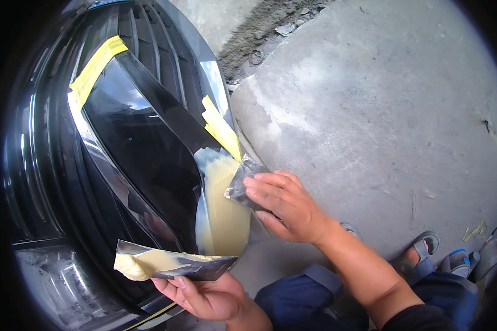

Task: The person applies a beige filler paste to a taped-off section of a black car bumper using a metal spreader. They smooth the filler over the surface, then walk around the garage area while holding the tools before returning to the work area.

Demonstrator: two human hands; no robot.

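Black car bumper: ahead and left of the hands.
Beige filler patch: on the bumper's right edge, long axis running near to far; directly left of the right hand, the nearer one.
Right grip: closed on a dark flat spreader, at the patch's right edge.
Left hand: gripping a dark mixing plate from below.
Putty lump: on the plate's left end.

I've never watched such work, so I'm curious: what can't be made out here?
All in the head view:
Lower end of the cream patch: hidden by the dark board.
Left hand: some fingers, behind that board.
Spreader: its underside, turned away, and parts under the right hand.
Black bodywork: left side, cut off by the dark rim.
Debris: too small.
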